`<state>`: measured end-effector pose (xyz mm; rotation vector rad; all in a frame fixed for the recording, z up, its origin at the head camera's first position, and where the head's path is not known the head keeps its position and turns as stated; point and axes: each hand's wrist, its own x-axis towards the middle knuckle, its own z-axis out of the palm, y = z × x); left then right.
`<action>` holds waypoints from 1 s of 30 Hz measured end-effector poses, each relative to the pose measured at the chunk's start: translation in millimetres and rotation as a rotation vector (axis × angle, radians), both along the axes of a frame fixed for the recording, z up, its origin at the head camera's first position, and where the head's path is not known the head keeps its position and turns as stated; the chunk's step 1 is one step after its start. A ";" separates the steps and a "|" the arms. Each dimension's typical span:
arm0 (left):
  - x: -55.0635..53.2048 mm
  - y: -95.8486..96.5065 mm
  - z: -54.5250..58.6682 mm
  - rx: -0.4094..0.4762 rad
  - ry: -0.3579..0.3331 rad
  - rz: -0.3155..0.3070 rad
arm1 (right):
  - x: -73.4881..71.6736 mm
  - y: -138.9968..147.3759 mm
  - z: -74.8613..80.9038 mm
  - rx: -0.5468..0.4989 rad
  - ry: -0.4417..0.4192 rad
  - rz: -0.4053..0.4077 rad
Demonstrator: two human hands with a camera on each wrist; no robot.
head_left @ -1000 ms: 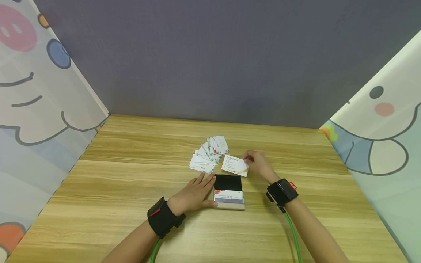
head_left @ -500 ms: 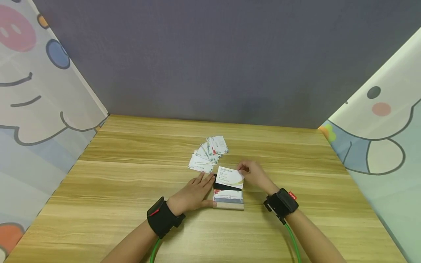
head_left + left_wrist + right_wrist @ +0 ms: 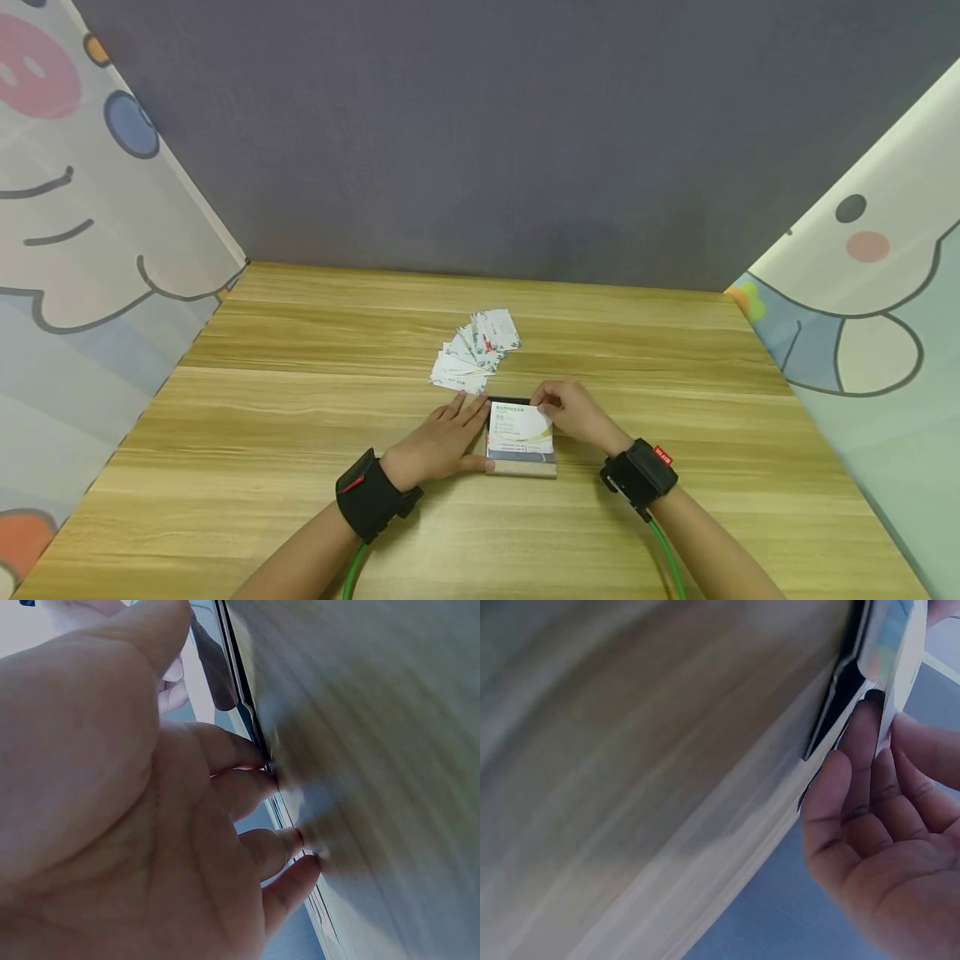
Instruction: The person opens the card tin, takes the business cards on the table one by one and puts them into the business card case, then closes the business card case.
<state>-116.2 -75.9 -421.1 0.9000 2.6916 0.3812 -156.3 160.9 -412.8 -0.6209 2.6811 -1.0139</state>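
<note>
A flat business card holder [image 3: 525, 470] lies open on the table, with black lining at the back and a clear front pocket holding a card. My left hand [image 3: 442, 446] is spread beside its left edge, fingertips at the back corner and thumb on the front corner. My right hand [image 3: 576, 412] pinches a white business card [image 3: 516, 427] by its upper right corner, between thumb and fingers. That card covers most of the lining, its lower edge at the pocket. In the right wrist view the held card [image 3: 888, 716] stands tilted up from the holder [image 3: 836, 694].
Several floral-edged business cards [image 3: 468, 354] lie fanned out behind the holder. The wooden table [image 3: 337, 333] meets a grey panel [image 3: 480, 142] at the back. Cartoon-printed sheets [image 3: 862, 333] flank both sides. Green cables [image 3: 666, 554] run from both wrist bands.
My right hand has brought the pinched card left and toward me, from beside the fanned cards to over the holder and down against its pocket. The left hand has stayed in place.
</note>
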 end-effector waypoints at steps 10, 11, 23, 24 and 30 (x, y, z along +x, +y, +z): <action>0.9 -0.4 0.5 0.006 -0.008 0.000 | 5.2 -0.5 -1.7 0.007 -0.058 0.082; 1.0 -0.4 0.7 0.008 -0.010 0.001 | 5.6 -0.6 -1.4 0.007 -0.065 0.091; 1.0 -0.6 0.1 0.001 0.001 -0.006 | 7.0 -1.7 1.2 0.011 -0.108 0.175; 0.9 -0.6 0.1 0.000 0.001 -0.007 | 7.2 -1.9 1.4 0.012 -0.110 0.179; 0.5 -0.5 0.1 -0.014 0.023 -0.015 | 7.5 -3.0 2.2 0.018 -0.113 0.193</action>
